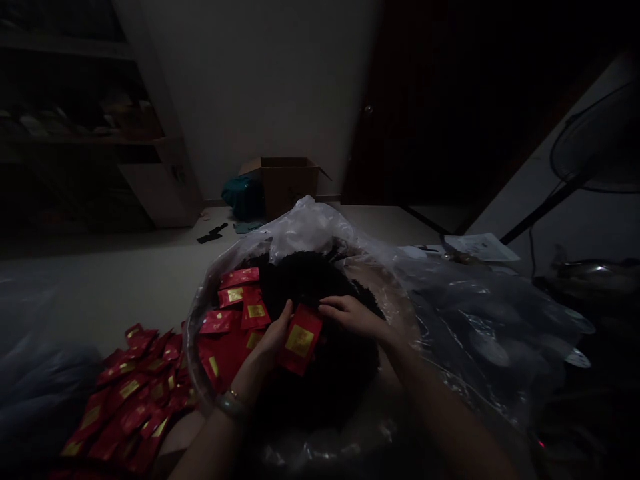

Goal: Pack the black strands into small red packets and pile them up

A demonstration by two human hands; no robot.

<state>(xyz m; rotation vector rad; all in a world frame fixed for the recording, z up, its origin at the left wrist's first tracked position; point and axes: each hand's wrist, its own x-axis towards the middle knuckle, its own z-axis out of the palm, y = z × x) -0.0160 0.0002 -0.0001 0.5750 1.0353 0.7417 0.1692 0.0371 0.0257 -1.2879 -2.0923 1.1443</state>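
Note:
My left hand [273, 340] is closed on a small red packet [301, 340] with a gold square on its front, holding it by the left side. At the packet's upper right corner, the bent fingers of my right hand [353, 317] are pinched together; they appear to grip its top edge. Below both hands lies a heap of loose black material [310, 273] in a round container lined with clear plastic [313, 223]. More red packets [255, 310] with gold squares rest on the left side of this container.
A large pile of red packets [135, 400] lies left of the container. Clear plastic bags [480, 327] spread out on the right. Farther back stand an open cardboard box [290, 183], a teal bundle [243, 195] and a shelf unit [155, 187]. A fan [597, 147] stands at right. The room is dim.

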